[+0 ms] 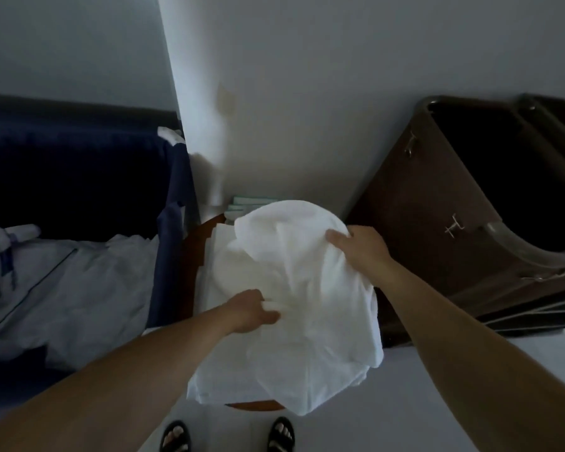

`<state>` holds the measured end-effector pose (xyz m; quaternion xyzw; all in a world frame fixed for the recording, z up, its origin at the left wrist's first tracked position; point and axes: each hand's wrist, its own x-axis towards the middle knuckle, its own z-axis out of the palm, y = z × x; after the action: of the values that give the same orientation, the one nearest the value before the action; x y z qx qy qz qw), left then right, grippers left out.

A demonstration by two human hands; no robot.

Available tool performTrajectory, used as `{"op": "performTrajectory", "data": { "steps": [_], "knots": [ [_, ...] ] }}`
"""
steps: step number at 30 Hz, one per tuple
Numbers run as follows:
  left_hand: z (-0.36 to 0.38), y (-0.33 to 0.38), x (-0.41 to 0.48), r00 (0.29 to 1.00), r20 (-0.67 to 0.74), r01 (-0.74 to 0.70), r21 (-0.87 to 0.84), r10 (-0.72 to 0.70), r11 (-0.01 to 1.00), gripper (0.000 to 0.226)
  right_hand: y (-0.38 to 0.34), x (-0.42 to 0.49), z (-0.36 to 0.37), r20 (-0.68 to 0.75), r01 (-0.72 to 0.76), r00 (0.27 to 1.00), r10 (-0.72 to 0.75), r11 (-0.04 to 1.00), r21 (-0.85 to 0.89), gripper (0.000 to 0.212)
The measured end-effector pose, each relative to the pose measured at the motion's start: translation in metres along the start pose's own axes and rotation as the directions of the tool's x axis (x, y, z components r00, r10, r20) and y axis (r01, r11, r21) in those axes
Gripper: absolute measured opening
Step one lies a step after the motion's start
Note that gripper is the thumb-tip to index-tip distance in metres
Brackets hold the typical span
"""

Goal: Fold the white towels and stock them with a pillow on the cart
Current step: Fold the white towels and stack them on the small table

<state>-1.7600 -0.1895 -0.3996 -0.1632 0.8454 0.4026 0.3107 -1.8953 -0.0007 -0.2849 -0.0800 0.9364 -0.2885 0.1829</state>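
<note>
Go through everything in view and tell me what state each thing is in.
white towel: unfolded, crumpled, draped over the round table.
left hand: pinches the towel's near side.
right hand: grips the towel's far edge.
folded linens: stacked flat under the towel.
brown bin: open-topped, inside dark.
bedding: rumpled.

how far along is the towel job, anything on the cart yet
Done: a few flat white folded pieces look stacked on the round table. In hand: the left hand and right hand grip a crumpled white towel above them, unfolded. Left: folding it and stocking the brown cart, where no towel or pillow shows in its dark bins.
</note>
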Motion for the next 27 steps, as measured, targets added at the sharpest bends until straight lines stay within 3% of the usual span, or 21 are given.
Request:
{"op": "performTrajectory", "data": {
  "steps": [2,7,9,12,15,16,18,21,24,27],
  "knots": [
    [0.008,0.009,0.000,0.999,-0.036,0.001,0.017,0.000,1.000,0.057,0.007,-0.001,0.006,-0.032,-0.001,0.999,0.001,1.000,-0.005,0.041],
    [-0.044,0.059,-0.049,0.989,-0.038,-0.147,-0.149,0.143,0.978,0.034,-0.004,-0.007,-0.021,-0.158,0.036,0.987,0.021,0.936,0.351,0.013],
    [-0.079,0.093,-0.080,0.966,-0.075,-0.257,-0.238,0.246,0.937,0.033,-0.024,-0.013,-0.049,-0.168,0.093,0.986,-0.025,0.907,0.412,0.018],
    [-0.126,0.154,-0.132,0.892,-0.261,-0.445,-0.365,0.369,0.818,0.021,-0.069,-0.037,-0.095,-0.182,0.214,0.974,-0.134,0.804,0.555,0.022],
    [-0.158,0.207,-0.175,0.770,-0.481,-0.620,-0.408,0.419,0.670,0.020,-0.103,-0.061,-0.136,-0.095,0.291,0.939,-0.331,0.616,0.732,0.029],
    [-0.166,0.223,-0.187,0.742,-0.518,-0.652,-0.410,0.426,0.638,0.022,-0.113,-0.068,-0.146,-0.080,0.322,0.915,-0.395,0.596,0.736,0.045],
    [-0.176,0.244,-0.201,0.724,-0.550,-0.663,-0.389,0.416,0.639,0.032,-0.130,-0.083,-0.158,-0.116,0.437,0.880,-0.461,0.687,0.581,0.065],
    [-0.176,0.251,-0.207,0.730,-0.561,-0.611,-0.281,0.390,0.740,0.038,-0.141,-0.095,-0.156,-0.304,0.509,0.846,-0.439,0.835,0.210,0.047],
    [-0.170,0.238,-0.209,0.801,-0.419,-0.576,-0.347,0.427,0.740,0.042,-0.134,-0.099,-0.150,-0.280,0.513,0.851,-0.445,0.819,0.257,0.029],
    [-0.175,0.220,-0.212,0.822,-0.236,-0.568,-0.271,0.519,0.777,0.030,-0.129,-0.103,-0.154,-0.270,0.495,0.866,-0.420,0.795,0.352,0.022]
  ]
}}
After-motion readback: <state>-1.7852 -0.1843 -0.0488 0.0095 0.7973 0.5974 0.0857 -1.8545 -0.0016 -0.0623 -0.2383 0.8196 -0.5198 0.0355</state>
